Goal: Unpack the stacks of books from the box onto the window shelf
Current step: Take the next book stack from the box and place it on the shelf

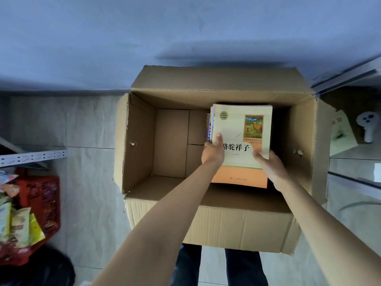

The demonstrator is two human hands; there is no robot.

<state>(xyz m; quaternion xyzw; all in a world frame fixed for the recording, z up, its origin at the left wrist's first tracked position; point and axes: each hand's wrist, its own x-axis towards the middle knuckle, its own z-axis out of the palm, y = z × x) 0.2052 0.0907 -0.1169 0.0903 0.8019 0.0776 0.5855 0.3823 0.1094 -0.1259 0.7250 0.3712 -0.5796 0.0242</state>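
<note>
The left hand (212,152) clamps the left edge of a stack of paperback books (241,141), thumb on the cream-and-orange top cover; the right hand (272,168) grips the stack's right lower corner, thumb likewise on top. Around both hands stands the open brown cardboard box (140,145), the stack inside its right half. Beyond it, a blue-grey wall (144,38).

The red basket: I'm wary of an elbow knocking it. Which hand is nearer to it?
Left. The left hand grips the book stack on its left edge, the side toward the red basket. The right hand holds the stack's right side, farther away. Neither is close.
</note>
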